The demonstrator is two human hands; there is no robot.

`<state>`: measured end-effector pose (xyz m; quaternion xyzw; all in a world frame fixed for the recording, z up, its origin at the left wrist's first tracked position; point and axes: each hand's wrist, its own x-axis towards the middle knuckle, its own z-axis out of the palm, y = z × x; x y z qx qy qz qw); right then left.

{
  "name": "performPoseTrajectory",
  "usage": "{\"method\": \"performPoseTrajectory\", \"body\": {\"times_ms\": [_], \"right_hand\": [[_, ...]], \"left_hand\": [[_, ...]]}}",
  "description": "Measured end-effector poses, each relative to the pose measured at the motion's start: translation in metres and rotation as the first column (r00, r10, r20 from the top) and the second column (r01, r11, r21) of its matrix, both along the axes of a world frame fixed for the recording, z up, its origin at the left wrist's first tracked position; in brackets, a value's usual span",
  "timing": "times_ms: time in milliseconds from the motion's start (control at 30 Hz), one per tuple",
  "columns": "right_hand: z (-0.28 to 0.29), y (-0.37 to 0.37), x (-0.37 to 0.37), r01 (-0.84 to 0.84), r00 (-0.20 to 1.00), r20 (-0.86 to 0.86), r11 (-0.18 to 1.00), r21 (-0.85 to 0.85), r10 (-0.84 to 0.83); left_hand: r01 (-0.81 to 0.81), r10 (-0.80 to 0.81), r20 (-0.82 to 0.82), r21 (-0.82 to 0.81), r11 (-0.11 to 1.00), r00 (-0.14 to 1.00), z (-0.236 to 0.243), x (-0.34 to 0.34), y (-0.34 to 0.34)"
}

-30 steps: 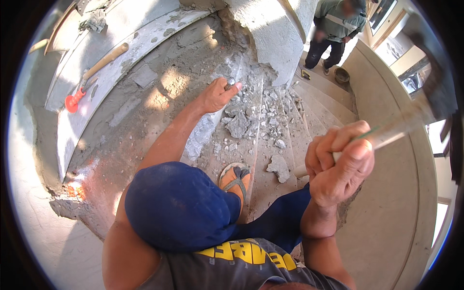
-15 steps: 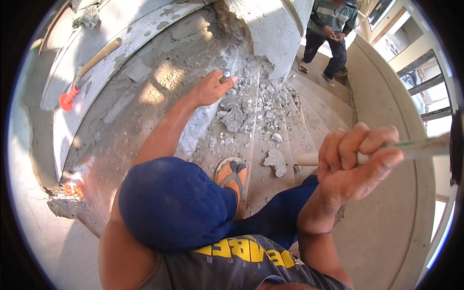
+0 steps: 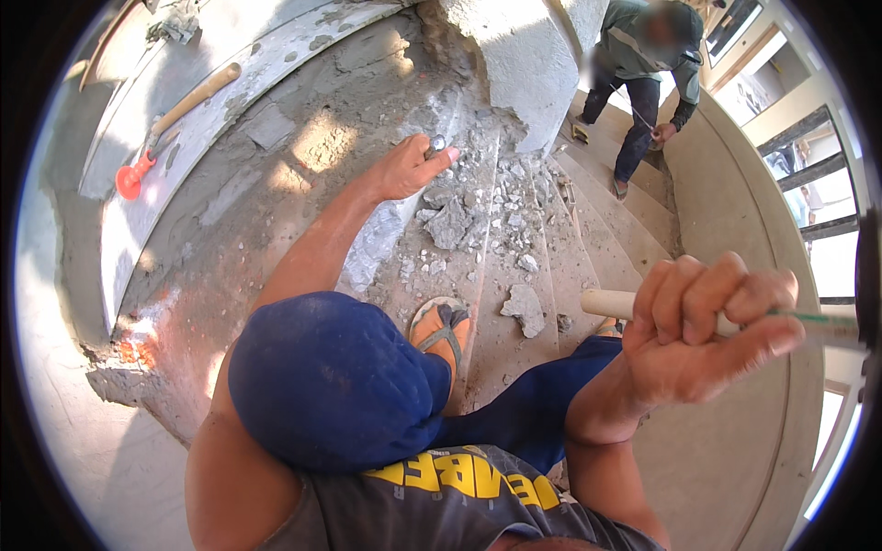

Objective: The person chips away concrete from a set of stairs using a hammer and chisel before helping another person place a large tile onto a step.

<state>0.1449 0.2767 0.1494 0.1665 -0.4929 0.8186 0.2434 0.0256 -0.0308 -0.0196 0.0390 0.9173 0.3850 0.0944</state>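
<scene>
My left hand (image 3: 401, 171) is closed around a metal chisel (image 3: 437, 143), its round struck end showing above the fist. The rest of the chisel is hidden by the hand. It stands over the broken concrete by the chipped foot of the plastered column (image 3: 525, 78). Raised at the right, my right hand (image 3: 703, 326) grips the pale wooden handle of a hammer (image 3: 608, 303). The handle's butt sticks out to the left of the fist; the far end runs into the dark right rim, where the head is hard to make out.
Concrete rubble (image 3: 450, 225) covers the winding steps (image 3: 524, 358) around my sandalled foot (image 3: 443, 335). A wooden-handled tool with a red end (image 3: 138, 174) lies on the curved ledge at left. A co-worker (image 3: 643, 83) bends over the steps at upper right, beside the curved wall (image 3: 735, 184).
My right hand has shifted right with the hammer. My left hand stays nearly in place. The co-worker has leaned forward and moved both hands apart.
</scene>
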Motion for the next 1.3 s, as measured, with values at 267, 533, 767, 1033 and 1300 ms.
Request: {"method": "performPoseTrajectory", "body": {"times_ms": [267, 533, 767, 1033, 1300], "right_hand": [[-0.116, -0.034, -0.029, -0.294, 0.941, 0.337, 0.567, 0.769, 0.031], [0.014, 0.002, -0.004, -0.05, 0.992, -0.126, 0.985, -0.162, 0.03], [-0.122, -0.036, -0.031, -0.29, 0.948, 0.315, 0.56, 0.776, 0.055], [0.022, 0.014, -0.005, -0.098, 0.989, -0.13, 0.981, -0.169, 0.076], [-0.106, -0.026, -0.037, -0.288, 0.94, 0.34, 0.562, 0.776, 0.011]], "left_hand": [[0.057, -0.034, -0.219, 0.101, 0.993, 0.975, -0.022, -0.013, -0.003], [0.044, -0.035, -0.079, 0.114, 0.993, 0.996, -0.004, 0.0, -0.002], [0.042, -0.015, -0.273, 0.095, 0.995, 0.962, -0.037, -0.007, -0.008], [0.029, -0.02, -0.125, 0.075, 0.997, 0.992, 0.001, -0.001, 0.01], [0.022, -0.001, -0.139, 0.143, 0.989, 0.99, -0.033, -0.005, -0.002]]}}
